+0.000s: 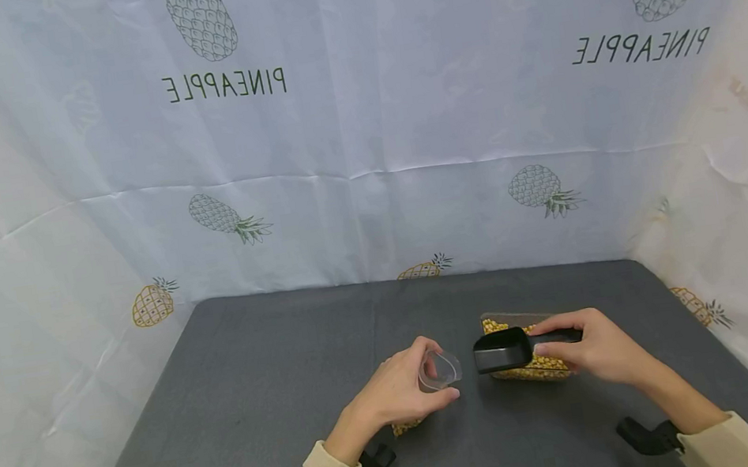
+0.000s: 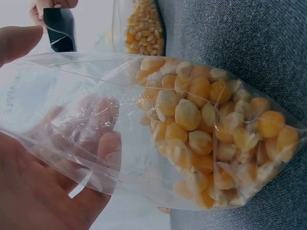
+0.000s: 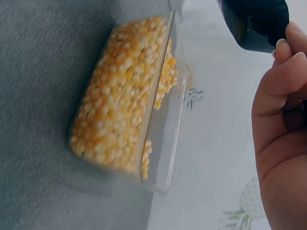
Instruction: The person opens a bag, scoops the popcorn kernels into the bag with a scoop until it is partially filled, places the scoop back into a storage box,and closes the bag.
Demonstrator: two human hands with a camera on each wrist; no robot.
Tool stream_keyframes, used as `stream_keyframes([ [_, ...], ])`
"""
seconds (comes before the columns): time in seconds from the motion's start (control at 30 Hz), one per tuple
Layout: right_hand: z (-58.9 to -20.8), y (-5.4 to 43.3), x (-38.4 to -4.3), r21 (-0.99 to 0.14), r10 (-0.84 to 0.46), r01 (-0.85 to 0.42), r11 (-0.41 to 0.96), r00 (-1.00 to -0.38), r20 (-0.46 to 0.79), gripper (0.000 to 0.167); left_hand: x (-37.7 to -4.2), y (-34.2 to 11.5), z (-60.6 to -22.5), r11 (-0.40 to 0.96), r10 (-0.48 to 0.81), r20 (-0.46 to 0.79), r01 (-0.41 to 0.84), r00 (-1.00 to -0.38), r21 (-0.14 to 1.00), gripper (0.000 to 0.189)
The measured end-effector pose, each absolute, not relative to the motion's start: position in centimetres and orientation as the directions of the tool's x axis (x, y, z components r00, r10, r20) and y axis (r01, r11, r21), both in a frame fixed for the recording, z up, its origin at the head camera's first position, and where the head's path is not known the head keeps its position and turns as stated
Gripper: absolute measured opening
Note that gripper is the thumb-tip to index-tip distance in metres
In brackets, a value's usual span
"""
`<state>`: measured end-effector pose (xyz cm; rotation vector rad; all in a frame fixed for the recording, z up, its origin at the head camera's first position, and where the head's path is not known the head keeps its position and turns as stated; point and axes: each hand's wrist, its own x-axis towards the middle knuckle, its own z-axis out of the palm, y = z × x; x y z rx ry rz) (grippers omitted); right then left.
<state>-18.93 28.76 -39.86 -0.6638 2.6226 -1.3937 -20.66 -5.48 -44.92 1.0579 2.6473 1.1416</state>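
My left hand (image 1: pixel 399 385) holds a clear plastic bag (image 2: pixel 129 187) around its top, with thumb and fingers spread about the wide mouth. Yellow corn kernels (image 2: pixel 192 124) fill the bag's lower part, which reaches the grey tabletop in the left wrist view. To the right, my right hand (image 1: pixel 602 349) grips a black scoop (image 1: pixel 501 350) by its handle. The scoop hangs level above a clear box (image 3: pixel 156 167) of corn kernels, its front end toward the bag but apart from it. No kernels show in the scoop's dark bowl.
The dark grey table (image 1: pixel 276 351) extends to the left and behind both hands. A white curtain (image 1: pixel 370 106) printed with pineapples hangs along its back and sides. Black wrist mounts (image 1: pixel 650 436) sit beneath both forearms, near the tabletop.
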Motion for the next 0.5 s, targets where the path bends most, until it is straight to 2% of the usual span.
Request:
stream_keyframes([
  [0.5,-40.9,32.5,-19.2,-0.778,-0.335,-0.266,0.569,-0.939,0.076,0.035,-20.7,-5.5,-44.9,0.472,0.623,0.192,0.561,-0.758,0.680,0.054],
])
